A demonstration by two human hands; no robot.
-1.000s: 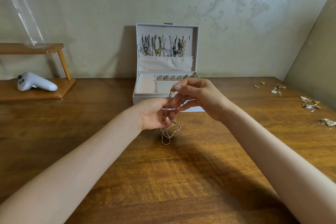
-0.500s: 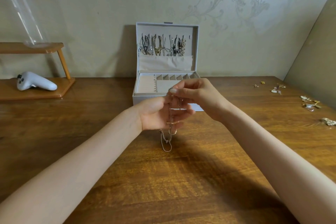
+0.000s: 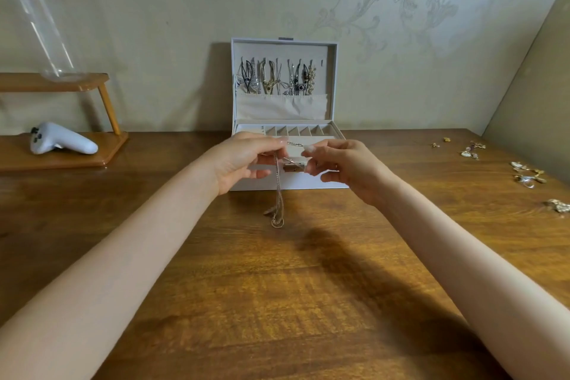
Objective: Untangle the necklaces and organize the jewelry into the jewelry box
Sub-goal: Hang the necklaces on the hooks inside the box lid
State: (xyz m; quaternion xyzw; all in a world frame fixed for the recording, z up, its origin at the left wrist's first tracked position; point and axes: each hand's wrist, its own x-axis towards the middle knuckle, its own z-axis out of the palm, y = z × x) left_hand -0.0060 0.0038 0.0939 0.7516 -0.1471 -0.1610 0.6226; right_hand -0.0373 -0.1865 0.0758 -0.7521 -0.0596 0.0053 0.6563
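the wooden counter [image 3: 277,302] ran bare beneath both forearms, which reached forward from the lower corners and drew toward each other. just under the hands the necklaces [image 3: 277,203] hung as a bunched chain, the low loop touching or nearly touching the counter. the left hand [image 3: 237,163] was closed around the top of that chain, thumb and forefinger pinched, the other fingers curled below. the right hand [image 3: 342,168], a little apart to its right, pinched a thin strand between thumb and forefinger; the strand ran across the gap to the left hand. directly behind both hands stood the white jewelry box [image 3: 283,120], open, its front partly hidden by them, the lid upright with hair clips [image 3: 274,77] hung inside above a fabric pocket, and a row of small compartments in the tray. off to the right of the right hand loose earrings [image 3: 529,176] lay scattered on the counter. far to the left of the left hand a white controller [image 3: 61,142] rested on a wooden shelf [image 3: 61,157], with a clear glass vase [image 3: 46,34] on its upper tier.
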